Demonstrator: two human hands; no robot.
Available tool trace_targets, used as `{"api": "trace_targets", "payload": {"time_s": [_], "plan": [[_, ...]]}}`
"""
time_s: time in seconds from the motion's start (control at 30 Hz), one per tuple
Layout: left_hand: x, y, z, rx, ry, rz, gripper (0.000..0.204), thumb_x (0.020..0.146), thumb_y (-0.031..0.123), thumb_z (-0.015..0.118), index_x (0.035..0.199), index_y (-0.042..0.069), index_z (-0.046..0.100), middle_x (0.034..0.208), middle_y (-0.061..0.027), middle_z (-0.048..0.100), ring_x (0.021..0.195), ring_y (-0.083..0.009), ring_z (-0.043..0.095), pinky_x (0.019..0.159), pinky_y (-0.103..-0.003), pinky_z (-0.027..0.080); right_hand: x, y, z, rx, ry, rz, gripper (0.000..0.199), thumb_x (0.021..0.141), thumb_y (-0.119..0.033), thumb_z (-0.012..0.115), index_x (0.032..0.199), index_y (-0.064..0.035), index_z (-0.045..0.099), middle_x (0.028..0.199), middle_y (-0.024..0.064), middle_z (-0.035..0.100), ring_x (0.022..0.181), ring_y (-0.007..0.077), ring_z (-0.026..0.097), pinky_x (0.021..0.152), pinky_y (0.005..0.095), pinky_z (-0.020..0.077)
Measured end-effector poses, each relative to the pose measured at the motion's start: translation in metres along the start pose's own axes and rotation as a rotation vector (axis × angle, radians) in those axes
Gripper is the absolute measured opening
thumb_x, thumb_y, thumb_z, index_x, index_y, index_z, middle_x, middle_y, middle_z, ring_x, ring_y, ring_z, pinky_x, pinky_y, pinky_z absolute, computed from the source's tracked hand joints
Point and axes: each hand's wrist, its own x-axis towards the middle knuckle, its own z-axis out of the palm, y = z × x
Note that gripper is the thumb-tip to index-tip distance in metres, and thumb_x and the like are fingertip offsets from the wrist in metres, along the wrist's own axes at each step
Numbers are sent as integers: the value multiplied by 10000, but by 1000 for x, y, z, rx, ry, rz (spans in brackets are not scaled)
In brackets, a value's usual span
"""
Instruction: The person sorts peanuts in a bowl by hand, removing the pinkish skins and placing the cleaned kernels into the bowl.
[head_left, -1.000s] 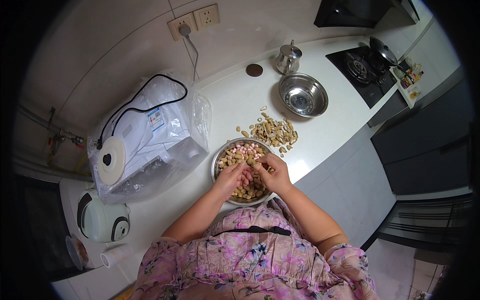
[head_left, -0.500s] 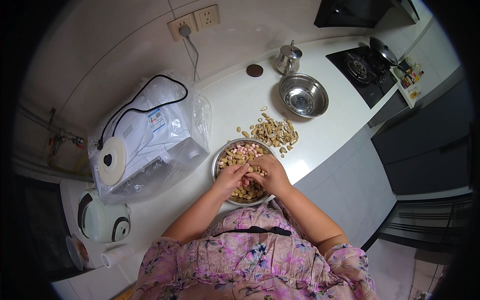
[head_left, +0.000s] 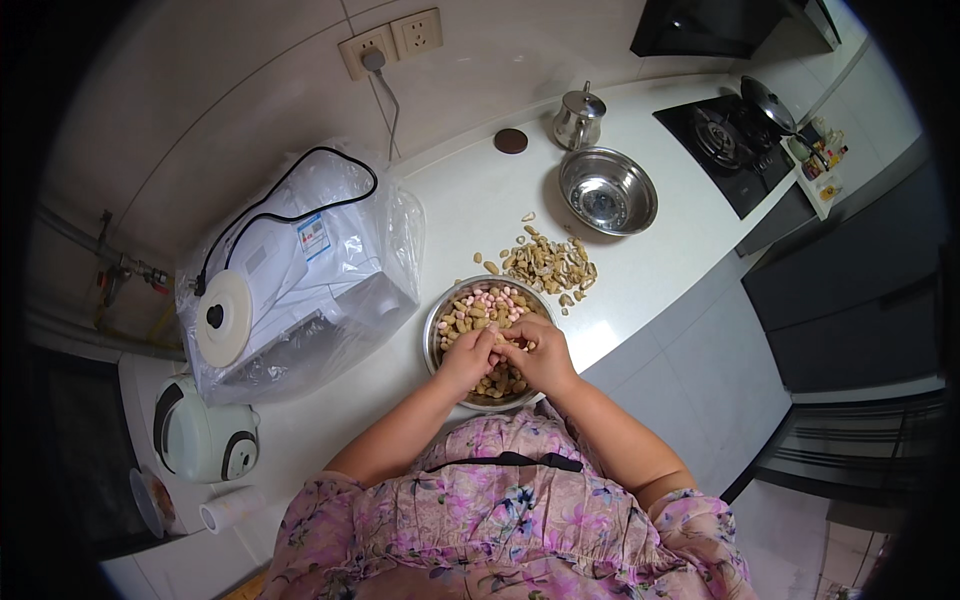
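A steel bowl [head_left: 432, 345] stands at the counter's near edge, holding unshelled peanuts [head_left: 508, 384] and, toward its far side, pink shelled kernels [head_left: 490, 298]. Over its middle my left hand [head_left: 468, 358] and my right hand [head_left: 540, 352] meet, both with curled fingers pressed together at the tips. Between the fingertips sits a peanut, mostly hidden by the fingers. Just beyond the bowl lies a loose heap of broken peanut shells [head_left: 550, 262] on the white counter.
Farther back are a second steel bowl [head_left: 608, 192], a lidded metal pot [head_left: 578, 116] and a dark round lid [head_left: 510, 141]. A plastic-wrapped white appliance [head_left: 300, 270] fills the left, near a pale green rice cooker [head_left: 205, 430]. The gas hob [head_left: 722, 140] is at far right.
My right hand has shifted slightly left and its fingers have drawn in closer to the left hand's fingertips. The bowl and the shell heap stay put.
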Motion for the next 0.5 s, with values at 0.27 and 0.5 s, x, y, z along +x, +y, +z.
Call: {"api": "trace_targets", "payload": {"time_s": [0.27,0.5], "plan": [[6,-7,1,49,54,39,415,933,278,335,646,36,512,541,-6,459,470,-95,392,457,-260,329,-3,-2,8,50,64,67,177,640,-45,738,728,36,608,664,99,536,567,190,513,522,275,414],[5,-10,-4,20,10,29,334,923,244,308,724,53,496,574,13,433,472,-72,357,433,-225,301,-4,-2,10,87,70,90,163,646,-48,744,717,30,619,625,70,521,538,136,489,507,250,400]]}}
